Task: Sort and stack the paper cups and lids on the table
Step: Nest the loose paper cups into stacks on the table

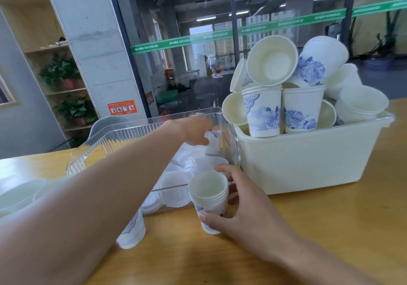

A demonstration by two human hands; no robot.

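Note:
My right hand [240, 209] grips a stack of several nested paper cups [209, 198], upright on the wooden table in front of a clear plastic bin [123, 135]. My left hand [193, 130] reaches into that bin and holds a single white cup with blue print [212, 141] near its far right wall. White lids [176, 187] lie on the bin's floor. A cream tub [308, 163] on the right is heaped with white and blue-flowered cups [304, 108]. Another cup [132, 231] stands partly hidden under my left forearm.
More cups or lids [19, 194], blurred, sit at the table's left edge. Behind the table are a concrete pillar, a shelf with potted plants [63, 73] and a glass wall. Bare wooden table [330, 229] shows in front and to the right.

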